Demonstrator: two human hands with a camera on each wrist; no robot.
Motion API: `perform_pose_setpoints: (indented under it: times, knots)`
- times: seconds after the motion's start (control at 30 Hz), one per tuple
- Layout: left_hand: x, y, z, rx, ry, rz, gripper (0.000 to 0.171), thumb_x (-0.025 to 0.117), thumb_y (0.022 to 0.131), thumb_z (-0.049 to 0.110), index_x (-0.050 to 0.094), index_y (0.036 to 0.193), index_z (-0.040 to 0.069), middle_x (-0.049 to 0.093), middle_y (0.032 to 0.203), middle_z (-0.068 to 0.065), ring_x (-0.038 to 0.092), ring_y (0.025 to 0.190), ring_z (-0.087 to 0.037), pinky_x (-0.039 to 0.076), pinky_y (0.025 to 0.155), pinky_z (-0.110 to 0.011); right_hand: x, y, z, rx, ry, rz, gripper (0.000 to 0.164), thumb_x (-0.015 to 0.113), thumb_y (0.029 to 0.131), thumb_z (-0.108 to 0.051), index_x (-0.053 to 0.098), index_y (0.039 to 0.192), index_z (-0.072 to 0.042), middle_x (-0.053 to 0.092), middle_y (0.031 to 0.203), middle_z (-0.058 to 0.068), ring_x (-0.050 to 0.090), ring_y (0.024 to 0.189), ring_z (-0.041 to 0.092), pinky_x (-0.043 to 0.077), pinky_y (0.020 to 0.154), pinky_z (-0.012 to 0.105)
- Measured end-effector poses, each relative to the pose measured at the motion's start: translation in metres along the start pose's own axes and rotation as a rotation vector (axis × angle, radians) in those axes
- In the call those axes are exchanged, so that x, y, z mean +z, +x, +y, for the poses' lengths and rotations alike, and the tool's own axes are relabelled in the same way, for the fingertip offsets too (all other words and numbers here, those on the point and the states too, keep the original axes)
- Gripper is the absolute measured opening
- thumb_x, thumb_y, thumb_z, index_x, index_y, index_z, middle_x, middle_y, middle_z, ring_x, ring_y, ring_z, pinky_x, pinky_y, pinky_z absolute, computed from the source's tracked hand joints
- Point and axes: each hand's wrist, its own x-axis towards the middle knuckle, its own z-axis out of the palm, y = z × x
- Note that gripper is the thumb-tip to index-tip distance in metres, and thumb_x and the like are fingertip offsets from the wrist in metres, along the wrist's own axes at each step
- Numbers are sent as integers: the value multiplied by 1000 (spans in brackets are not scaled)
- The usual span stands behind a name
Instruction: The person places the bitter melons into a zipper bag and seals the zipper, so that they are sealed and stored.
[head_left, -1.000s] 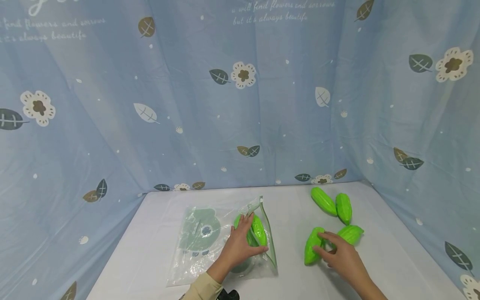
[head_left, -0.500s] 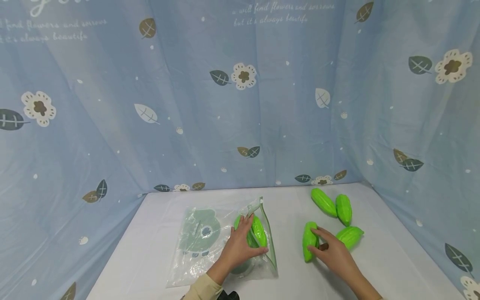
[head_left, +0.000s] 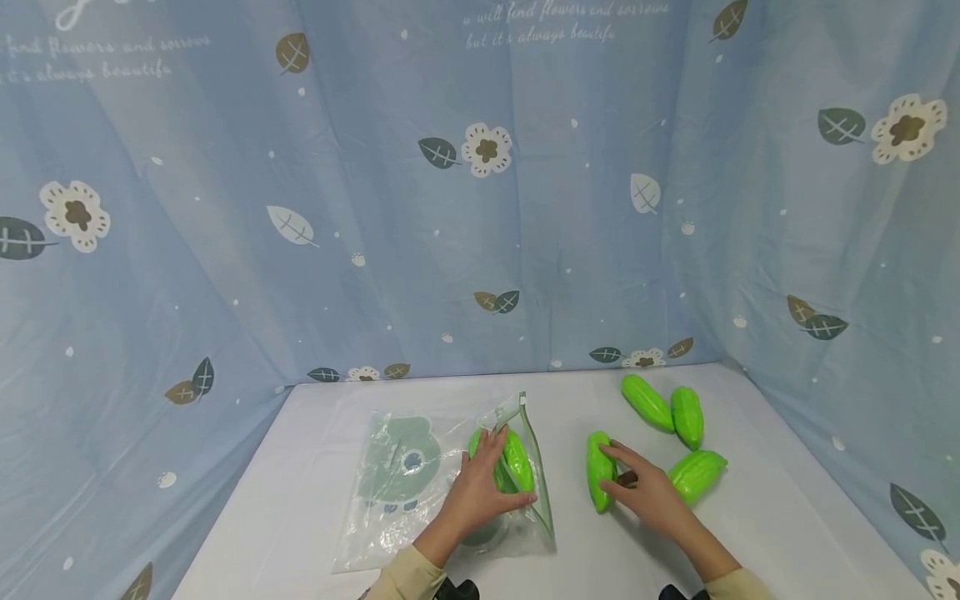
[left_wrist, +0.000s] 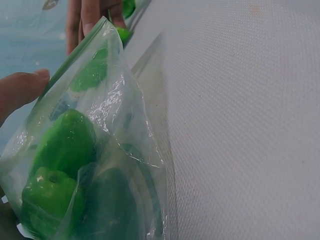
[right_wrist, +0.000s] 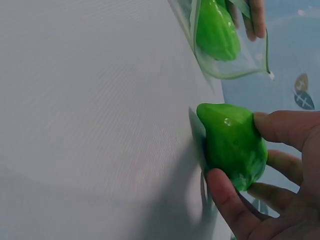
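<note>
My left hand [head_left: 478, 492] rests on a clear zip bag [head_left: 360, 529] printed with a green cartoon figure, thumb and fingers spread apart beside the gaping mouth. Glossy green, ribbed bitter melons [head_left: 517, 462] lie inside it, partly covered by that hand and the plastic. To the right of the bag, my right hand [head_left: 652, 497] grips another bitter melon [head_left: 596, 473] between thumb and fingertips. The right wrist view shows this melon [right_wrist: 232, 142] above the white surface, with the bag's mouth [right_wrist: 230, 76] apart from it.
Two loose bitter melons [head_left: 647, 402] lie at the back right of the white table [head_left: 255, 500]. A third one [head_left: 697, 477] sits just beyond the right hand. A blue patterned curtain [head_left: 480, 225] encloses the back and sides.
My right hand has moved left with the bitter melon, away from the loose one beside it and closer to the bag. The left hand and bag have stayed in place.
</note>
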Motion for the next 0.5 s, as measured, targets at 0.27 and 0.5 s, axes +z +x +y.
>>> perform_pose_setpoints:
  times: [0.27, 0.5]
  knots:
    - [0, 0, 0, -6, 3, -4, 112, 83, 77, 57, 28, 161, 8, 28, 164, -20, 17, 153, -39, 14, 118, -70, 7, 10, -7, -29, 8, -25, 61, 77, 92, -26, 55, 148, -15, 39, 159, 18, 65, 103, 21, 55, 72, 29]
    - [-1, 0, 0, -12, 0, -5, 112, 84, 77, 56, 28, 161, 8, 28, 164, -21, 18, 153, -40, 14, 118, -70, 11, 15, -7, -74, 43, -45, 59, 76, 92, -19, 55, 147, -14, 40, 159, 18, 65, 102, 24, 55, 75, 31]
